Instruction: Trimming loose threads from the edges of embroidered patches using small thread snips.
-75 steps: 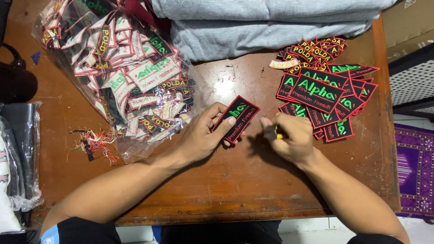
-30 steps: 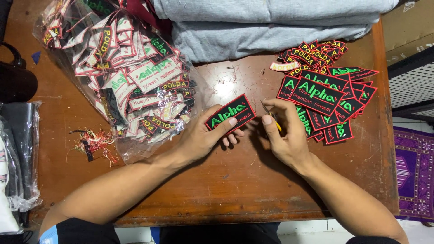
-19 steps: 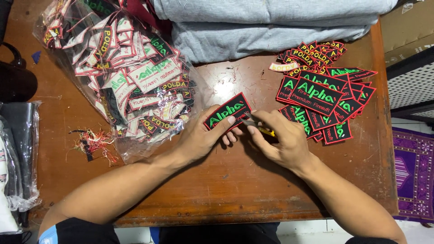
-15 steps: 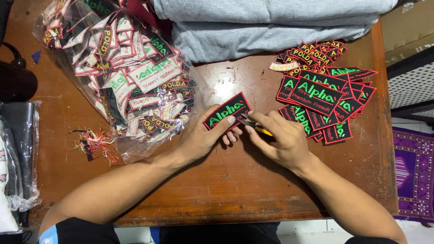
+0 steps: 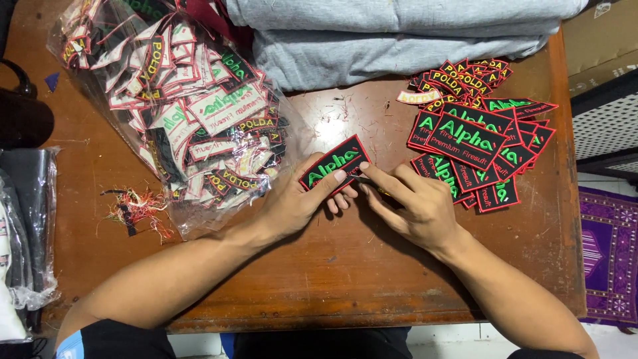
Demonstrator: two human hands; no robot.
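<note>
My left hand [image 5: 299, 203] holds a black embroidered patch [image 5: 332, 163] with green lettering and a red border, tilted, thumb on its face and fingers under it. My right hand [image 5: 412, 206] is curled right beside it, index fingertip touching the patch's lower right edge. Its fingers close around a small yellow-handled tool that is almost hidden now. Both hands rest over the middle of the brown wooden table [image 5: 319, 286].
A spread pile of matching patches [image 5: 478, 143] lies to the right. At left is a clear plastic bag [image 5: 179, 113] full of mixed patches, with thread scraps [image 5: 136, 206] beside it. Folded grey cloth [image 5: 399, 33] sits at the back. A purple mat [image 5: 611, 252] lies on the floor, right.
My left hand turned the patch face up and lifted it slightly. My right hand moved left from the pile side until its fingertip met the patch's edge.
</note>
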